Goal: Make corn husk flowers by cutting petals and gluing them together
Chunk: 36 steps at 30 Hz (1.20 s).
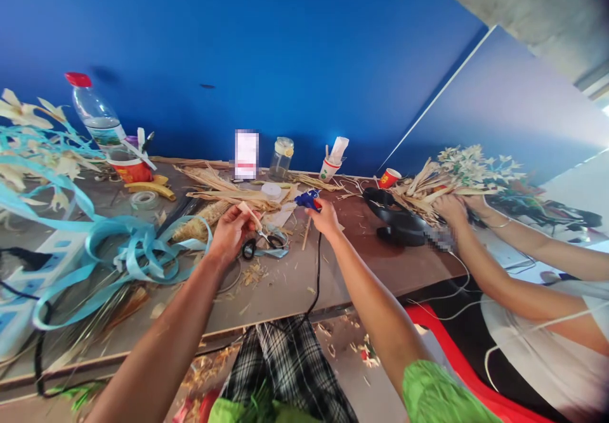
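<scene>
My left hand [232, 231] is closed in a pinch on a pale strip [250, 213], which looks like a piece of corn husk. My right hand [325, 216] grips a blue glue gun [307, 199], its nozzle pointing left. A black cord [318, 274] runs down from the gun over the table's front edge. Just right of my left hand lie black-handled scissors [264, 243] on light blue ribbon. Dried corn husks [228, 188] are spread behind my left hand, with a white round lid [271, 189] beside them.
Blue ribbon loops [137, 252], a power strip [35, 296] and a tall bottle [98, 115] stand or lie at left. At the back are a jar [282, 158] and paper cup [330, 168]. On the right, a co-worker's hands [454, 210] handle husks near a black object [397, 220].
</scene>
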{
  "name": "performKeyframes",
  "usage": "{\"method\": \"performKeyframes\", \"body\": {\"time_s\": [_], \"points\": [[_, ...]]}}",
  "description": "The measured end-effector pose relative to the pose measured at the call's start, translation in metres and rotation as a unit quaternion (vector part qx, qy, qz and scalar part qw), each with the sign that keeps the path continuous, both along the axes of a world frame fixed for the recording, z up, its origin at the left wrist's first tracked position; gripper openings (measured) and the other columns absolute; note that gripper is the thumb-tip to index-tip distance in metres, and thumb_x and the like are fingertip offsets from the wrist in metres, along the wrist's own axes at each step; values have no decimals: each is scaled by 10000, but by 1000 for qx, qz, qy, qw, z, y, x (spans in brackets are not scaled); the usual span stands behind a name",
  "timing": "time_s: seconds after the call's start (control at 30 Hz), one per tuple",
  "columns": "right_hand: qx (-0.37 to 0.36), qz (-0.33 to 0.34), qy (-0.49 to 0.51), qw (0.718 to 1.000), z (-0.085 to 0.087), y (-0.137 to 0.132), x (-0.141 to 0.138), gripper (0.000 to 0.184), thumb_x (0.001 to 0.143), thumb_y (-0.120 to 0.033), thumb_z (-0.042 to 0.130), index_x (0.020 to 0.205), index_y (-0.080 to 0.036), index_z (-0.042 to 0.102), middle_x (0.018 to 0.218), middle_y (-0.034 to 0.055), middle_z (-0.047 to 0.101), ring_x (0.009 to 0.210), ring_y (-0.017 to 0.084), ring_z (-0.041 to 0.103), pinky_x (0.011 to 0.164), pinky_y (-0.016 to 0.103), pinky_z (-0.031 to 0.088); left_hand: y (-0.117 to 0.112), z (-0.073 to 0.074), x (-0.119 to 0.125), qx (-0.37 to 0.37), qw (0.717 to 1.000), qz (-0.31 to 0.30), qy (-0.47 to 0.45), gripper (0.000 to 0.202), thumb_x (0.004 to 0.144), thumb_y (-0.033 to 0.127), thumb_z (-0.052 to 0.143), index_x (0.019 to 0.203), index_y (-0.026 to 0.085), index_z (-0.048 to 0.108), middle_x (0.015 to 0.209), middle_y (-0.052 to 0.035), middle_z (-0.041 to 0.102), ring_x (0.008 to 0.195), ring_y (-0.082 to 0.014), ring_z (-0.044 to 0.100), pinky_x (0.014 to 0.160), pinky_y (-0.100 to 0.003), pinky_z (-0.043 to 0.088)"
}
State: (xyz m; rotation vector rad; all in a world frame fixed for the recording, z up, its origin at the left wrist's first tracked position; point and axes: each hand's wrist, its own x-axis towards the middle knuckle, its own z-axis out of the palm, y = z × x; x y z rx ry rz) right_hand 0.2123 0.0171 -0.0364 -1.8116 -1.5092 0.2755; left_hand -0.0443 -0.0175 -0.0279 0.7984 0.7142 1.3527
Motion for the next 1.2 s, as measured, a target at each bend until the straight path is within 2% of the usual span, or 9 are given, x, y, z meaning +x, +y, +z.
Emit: {"method": "performKeyframes", "body": {"time_s": [0.27, 0.47, 0.6, 0.7, 0.77, 0.8, 0.87, 0.97, 1.2], "points": [[36, 17, 52, 998, -3, 14, -14, 467, 686, -269, 650, 1132, -148, 582, 1094, 114, 605, 978, 230, 581, 908, 393, 441, -3, 2, 2, 53, 998, -5, 43, 283, 761, 428, 646, 716, 174, 530, 556, 21, 565, 373, -43, 314, 399, -201, 250], [23, 38, 40, 998, -14, 16, -25, 503, 735, -273, 650, 1196, -103, 544, 1131, 154, 567, 985, 221, 577, 898, 351, 440, -3, 3, 4, 36, 999, -13, 16, 247, 689, 333, 725, 793, 175, 566, 545, 32, 531, 411, -50, 376, 414, -190, 263], [-13, 37, -64, 997, -13, 7, -29, 406, 811, -280, 590, 1186, -125, 588, 1161, 157, 560, 1025, 241, 560, 917, 371, 416, 0, 5, 1, 3, 1000, -5, -13, 287, 617, 231, 769, 826, 157, 585, 634, 16, 573, 470, -47, 435, 453, -183, 336], [-4, -4, -172, 985, 1, -3, -32, 299, 844, -360, 552, 1050, -187, 682, 1219, 126, 560, 1102, 304, 500, 942, 463, 365, 2, 8, -2, -2, 999, 14, -34, 294, 604, 191, 774, 832, 151, 592, 646, 20, 578, 458, -30, 412, 459, -175, 347], [25, -23, -182, 983, 15, -11, -36, 301, 881, -367, 493, 1032, -199, 692, 1185, 114, 595, 1107, 298, 494, 941, 452, 358, 3, 10, -5, 0, 999, 23, -49, 289, 601, 175, 775, 827, 153, 596, 651, 23, 578, 457, -25, 407, 453, -169, 340], [41, -8, -172, 984, 22, -15, -40, 310, 899, -348, 463, 1055, -195, 684, 1168, 113, 610, 1093, 276, 509, 934, 418, 368, 4, 10, -6, 1, 998, 28, -56, 286, 598, 168, 776, 822, 154, 598, 652, 24, 576, 460, -24, 409, 452, -167, 337], [26, 97, -136, 986, 35, -25, -51, 320, 924, -309, 420, 1068, -171, 670, 1046, 101, 668, 988, 210, 579, 873, 319, 413, 5, 10, -7, 4, 997, 40, -67, 282, 592, 149, 775, 817, 156, 604, 655, 25, 573, 474, -26, 422, 462, -167, 342], [-87, 253, -132, 955, 48, -46, -78, 329, 928, -393, 424, 1063, -202, 656, 935, 54, 704, 869, 167, 635, 756, 247, 447, 7, 8, -8, 5, 996, 48, -69, 278, 585, 123, 764, 819, 155, 617, 663, 23, 571, 504, -35, 449, 483, -172, 354], [-134, 243, -327, 903, 42, -77, -128, 540, 852, -601, 440, 1048, -135, 628, 1033, 171, 640, 921, 280, 638, 762, 364, 479, 9, -1, -6, -2, 998, 60, -16, 241, 626, 213, 734, 837, 150, 637, 685, 7, 580, 495, -54, 448, 452, -193, 314]]}}
